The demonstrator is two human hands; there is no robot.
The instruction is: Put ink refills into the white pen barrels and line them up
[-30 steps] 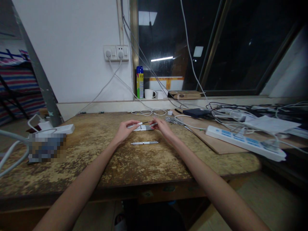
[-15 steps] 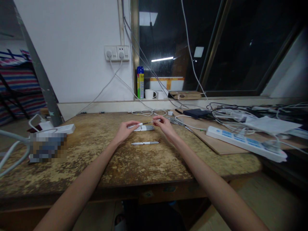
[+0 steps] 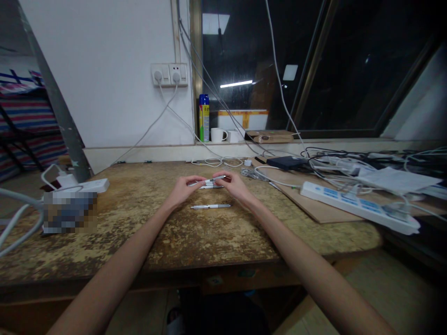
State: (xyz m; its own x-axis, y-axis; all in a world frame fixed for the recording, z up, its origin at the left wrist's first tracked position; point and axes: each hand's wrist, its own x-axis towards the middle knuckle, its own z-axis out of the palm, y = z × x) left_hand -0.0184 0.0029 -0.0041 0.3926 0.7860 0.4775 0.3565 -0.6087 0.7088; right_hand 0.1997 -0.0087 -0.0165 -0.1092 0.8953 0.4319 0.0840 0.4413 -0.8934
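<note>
My left hand (image 3: 183, 190) pinches the white barrel end of a slim white-and-grey pen (image 3: 211, 180). The fingers of my right hand (image 3: 234, 186) close on the pen's grey tip end. It is held level, slightly raised at the right, and its two sections meet between my hands. Just below it on the table lie more white-and-grey pens (image 3: 213, 187), partly covered by my fingers, so their number is unclear. Nearer to me, a single pen (image 3: 210, 206) lies crosswise on the worn wooden table (image 3: 209, 237).
A white power strip (image 3: 359, 207) rests on a brown board (image 3: 296, 197) at right, among tangled cables. A clear plastic bag (image 3: 253, 174) lies beyond my right hand. Another power strip (image 3: 99, 186) is at left. A spray can (image 3: 204, 118) and a mug (image 3: 218, 135) stand on the sill.
My right hand has moved slightly left and down toward my left hand. The dark refill showing between the pen's parts is now covered, and the grey section meets the white barrel.
</note>
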